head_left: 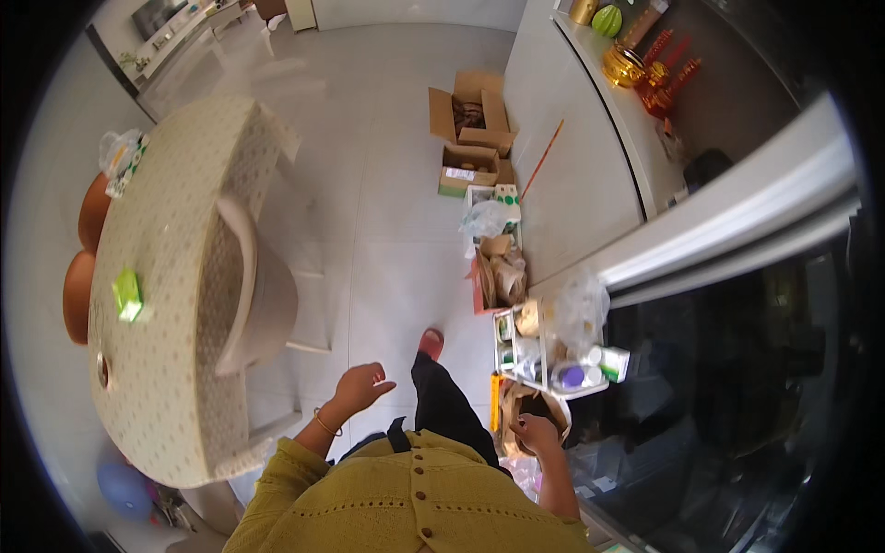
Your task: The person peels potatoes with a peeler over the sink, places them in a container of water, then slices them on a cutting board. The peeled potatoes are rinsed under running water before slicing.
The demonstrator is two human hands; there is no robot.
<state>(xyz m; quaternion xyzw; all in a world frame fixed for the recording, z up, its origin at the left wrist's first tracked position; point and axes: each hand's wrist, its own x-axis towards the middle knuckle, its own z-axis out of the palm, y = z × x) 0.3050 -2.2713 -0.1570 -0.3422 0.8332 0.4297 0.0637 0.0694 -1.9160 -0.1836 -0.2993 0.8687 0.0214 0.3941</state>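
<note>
My left hand [364,388] hangs in the air in front of my body, holding nothing, fingers loosely bent and apart, a gold-coloured bangle [326,423] on the wrist. Over an open brown paper bag [513,408] at my right side, my right hand [538,434] hangs with curled fingers; whether it touches the bag, I cannot tell. Just beyond that bag stands a white shelf rack [577,392] bearing bottles, small boxes and plastic bags. One foot in a red slipper [431,343] shows on the tiled floor.
Left is an oval table with a patterned cloth [173,207], a green tissue pack [128,295] on it; a beige chair [273,297] stands at its edge. Cardboard boxes [453,169] and bags line the cabinet [574,159] on the right. A dark glass door [726,373] lies at the right.
</note>
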